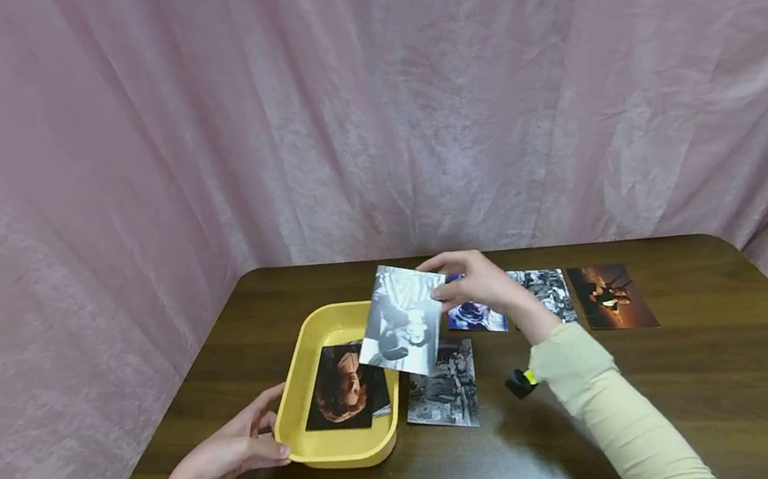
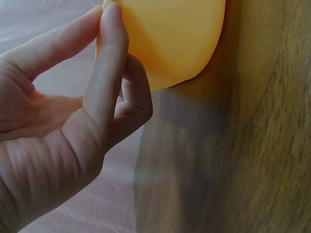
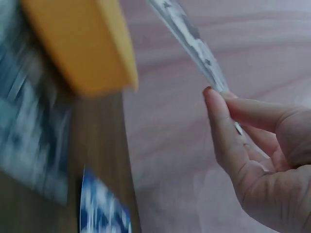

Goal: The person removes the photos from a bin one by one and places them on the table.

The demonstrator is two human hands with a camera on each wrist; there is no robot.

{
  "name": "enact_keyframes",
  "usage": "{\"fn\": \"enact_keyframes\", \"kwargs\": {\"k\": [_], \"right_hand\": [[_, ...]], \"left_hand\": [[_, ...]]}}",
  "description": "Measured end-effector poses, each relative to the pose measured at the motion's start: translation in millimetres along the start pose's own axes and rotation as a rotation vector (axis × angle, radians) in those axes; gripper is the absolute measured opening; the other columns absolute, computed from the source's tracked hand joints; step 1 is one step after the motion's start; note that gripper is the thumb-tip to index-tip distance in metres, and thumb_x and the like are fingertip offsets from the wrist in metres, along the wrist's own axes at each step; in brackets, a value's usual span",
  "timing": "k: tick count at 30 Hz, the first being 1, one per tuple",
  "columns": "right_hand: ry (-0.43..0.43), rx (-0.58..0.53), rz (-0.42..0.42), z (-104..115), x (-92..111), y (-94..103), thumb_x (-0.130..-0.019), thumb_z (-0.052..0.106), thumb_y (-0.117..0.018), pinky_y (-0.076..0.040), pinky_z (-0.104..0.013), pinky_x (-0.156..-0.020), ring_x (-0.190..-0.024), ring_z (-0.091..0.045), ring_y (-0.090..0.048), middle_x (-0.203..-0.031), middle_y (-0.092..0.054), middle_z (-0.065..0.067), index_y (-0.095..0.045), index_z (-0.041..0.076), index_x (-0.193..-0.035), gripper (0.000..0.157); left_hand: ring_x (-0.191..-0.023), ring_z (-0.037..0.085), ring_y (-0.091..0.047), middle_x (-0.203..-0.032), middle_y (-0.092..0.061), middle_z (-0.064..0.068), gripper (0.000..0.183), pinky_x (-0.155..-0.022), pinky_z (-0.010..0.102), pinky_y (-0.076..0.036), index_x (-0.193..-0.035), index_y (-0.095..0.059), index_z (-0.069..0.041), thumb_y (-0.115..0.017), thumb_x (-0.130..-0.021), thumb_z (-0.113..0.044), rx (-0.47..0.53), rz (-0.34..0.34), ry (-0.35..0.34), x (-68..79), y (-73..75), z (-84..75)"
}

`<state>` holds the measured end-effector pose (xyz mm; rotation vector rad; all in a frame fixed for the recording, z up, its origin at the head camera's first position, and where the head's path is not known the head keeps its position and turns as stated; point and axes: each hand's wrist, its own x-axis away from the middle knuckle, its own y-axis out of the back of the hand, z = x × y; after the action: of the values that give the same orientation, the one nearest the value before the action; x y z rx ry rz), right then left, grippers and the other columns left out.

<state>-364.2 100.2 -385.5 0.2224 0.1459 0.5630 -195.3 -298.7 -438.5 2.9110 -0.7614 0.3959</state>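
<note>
My right hand (image 1: 474,285) pinches a black-and-white photo card (image 1: 405,321) by its right edge, thumb and fingers meeting on it. The card is tilted and overlaps the right rim of a yellow plastic tray (image 1: 292,398) in the head view. From the right wrist the card (image 3: 194,46) shows almost edge-on. At the tray's left side, my left hand (image 1: 236,444) grips the rim; the left wrist view has thumb and fingertip pinching the yellow wall (image 2: 170,39). Inside the tray lies a dark photo card of a red-haired figure (image 1: 342,391), on top of other cards.
Right of the tray lies a grey photo card (image 1: 445,396). Farther back are a blue-and-white card (image 1: 476,317), partly behind my right hand, another black-and-white card (image 1: 547,294) and an orange-brown card (image 1: 614,298). A pink curtain (image 1: 365,110) hangs behind the wooden table (image 1: 729,353).
</note>
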Motion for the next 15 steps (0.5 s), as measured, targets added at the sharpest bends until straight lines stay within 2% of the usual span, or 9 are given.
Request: {"fn": "enact_keyframes", "kwargs": {"k": [4,7,11,15], "right_hand": [[-0.015,0.069,-0.057,-18.0,32.9,34.3,-0.091,0.003,-0.065,-0.062,-0.044,-0.076,-0.079,-0.019,-0.07,-0.115,-0.06,-0.024,-0.058,0.005,-0.135,0.044],[-0.039,0.112,-0.078,-32.9,50.4,47.8,-0.092,0.004,-0.065,-0.061,-0.047,-0.078,-0.08,-0.018,-0.071,-0.124,-0.058,-0.027,-0.057,0.005,-0.136,0.045],[-0.086,0.14,-0.078,-51.9,70.1,57.4,-0.091,0.002,-0.065,-0.061,-0.044,-0.076,-0.079,-0.016,-0.07,-0.117,-0.055,-0.028,-0.057,0.002,-0.136,0.045],[-0.132,0.154,-0.066,-65.8,87.5,62.5,-0.09,0.0,-0.066,-0.062,-0.037,-0.072,-0.078,-0.017,-0.07,-0.104,-0.051,-0.022,-0.057,-0.003,-0.134,0.045]], "left_hand": [[-0.098,0.018,-0.067,-0.114,-0.051,0.012,0.102,-0.088,0.033,-0.058,-0.157,0.006,-0.003,-0.066,-0.086,-0.002,-0.006,-0.003,0.004,2.2,1.1,-1.3],[-0.095,0.017,-0.067,-0.113,-0.051,0.012,0.102,-0.087,0.033,-0.059,-0.156,0.007,-0.002,-0.066,-0.086,-0.002,-0.013,-0.007,0.006,4.3,3.0,-2.6],[-0.094,0.015,-0.067,-0.113,-0.051,0.011,0.102,-0.086,0.031,-0.059,-0.156,0.009,0.0,-0.065,-0.086,-0.002,-0.013,0.003,0.004,4.9,4.0,-2.3],[-0.097,0.015,-0.067,-0.116,-0.05,0.012,0.101,-0.086,0.03,-0.058,-0.156,0.011,0.0,-0.063,-0.088,-0.002,0.001,0.023,0.001,5.3,4.7,-0.5]]}}
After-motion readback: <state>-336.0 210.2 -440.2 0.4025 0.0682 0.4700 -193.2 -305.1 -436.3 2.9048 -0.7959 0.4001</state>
